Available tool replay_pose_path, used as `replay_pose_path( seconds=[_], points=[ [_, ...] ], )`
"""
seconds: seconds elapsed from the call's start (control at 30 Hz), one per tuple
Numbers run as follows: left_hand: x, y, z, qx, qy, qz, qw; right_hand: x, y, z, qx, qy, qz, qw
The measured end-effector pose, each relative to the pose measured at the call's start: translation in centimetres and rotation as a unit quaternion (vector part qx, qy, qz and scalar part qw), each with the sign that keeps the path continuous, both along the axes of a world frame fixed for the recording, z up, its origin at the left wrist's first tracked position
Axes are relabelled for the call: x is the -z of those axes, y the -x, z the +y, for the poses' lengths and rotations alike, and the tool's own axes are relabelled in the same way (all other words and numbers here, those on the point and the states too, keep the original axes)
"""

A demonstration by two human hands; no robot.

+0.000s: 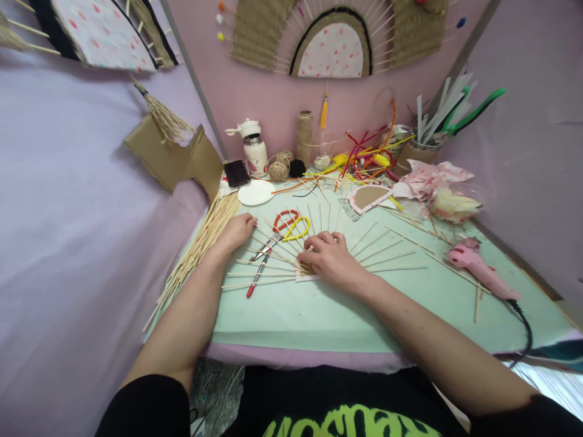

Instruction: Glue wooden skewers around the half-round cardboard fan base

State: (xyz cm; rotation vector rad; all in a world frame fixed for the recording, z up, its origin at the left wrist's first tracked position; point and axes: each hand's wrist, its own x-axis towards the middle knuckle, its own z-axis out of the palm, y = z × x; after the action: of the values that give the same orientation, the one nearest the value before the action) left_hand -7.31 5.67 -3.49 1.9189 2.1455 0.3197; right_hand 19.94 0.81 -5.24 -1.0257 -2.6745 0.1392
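Note:
A small cardboard half-circle (pixel 308 277) with a pale patterned edge lies on the table, thin wooden sticks (pixel 374 241) fanning out from it. Over its top my right hand (pixel 331 258) bends its fingers, gripping the piece and hiding much of it. My left hand (pixel 240 231) is closed at the outer end of one stick on the left of the fan. Beneath the left-hand sticks lie scissors (pixel 276 238) with one red and one yellow handle. A red-ended pen (pixel 257 277) lies there too, crossed by sticks.
Loose sticks (pixel 194 258) are heaped along the left edge. At right lies a pink hot glue gun (pixel 483 270) with a black cord. A white bottle (pixel 255 152), a twine ball (pixel 279 166), a twine spool (pixel 305 136) and colourful pipe cleaners (pixel 359 152) line the back.

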Motion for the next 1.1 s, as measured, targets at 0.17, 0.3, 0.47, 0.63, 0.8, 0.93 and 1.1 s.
replay_pose_path(
  seconds=[0.17,0.3,0.47,0.63,0.8,0.93,1.1],
  points=[
    [0.17,0.10,0.08,0.002,-0.006,-0.003,1.000,0.04,0.02,0.05,0.000,0.004,0.003,1.000],
    [0.28,0.22,0.13,0.005,-0.010,-0.012,1.000,0.18,0.13,0.06,0.004,0.002,0.017,1.000],
    [0.28,0.37,0.10,0.002,-0.010,-0.022,1.000,0.00,-0.01,-0.04,0.012,-0.005,0.024,1.000],
    [0.30,0.48,0.06,0.003,-0.015,-0.029,0.999,0.04,-0.52,-0.10,0.017,-0.015,0.027,0.999],
    [0.25,0.46,0.09,0.006,-0.022,-0.030,0.999,0.33,-0.69,-0.21,0.015,-0.010,0.036,0.999],
    [0.22,0.47,0.09,0.009,-0.021,-0.030,0.999,0.29,-0.62,-0.29,0.011,-0.008,0.044,0.999],
    [0.26,0.55,0.08,0.011,-0.018,-0.029,0.999,0.25,-0.55,-0.33,0.004,-0.007,0.042,0.999]
  ],
)
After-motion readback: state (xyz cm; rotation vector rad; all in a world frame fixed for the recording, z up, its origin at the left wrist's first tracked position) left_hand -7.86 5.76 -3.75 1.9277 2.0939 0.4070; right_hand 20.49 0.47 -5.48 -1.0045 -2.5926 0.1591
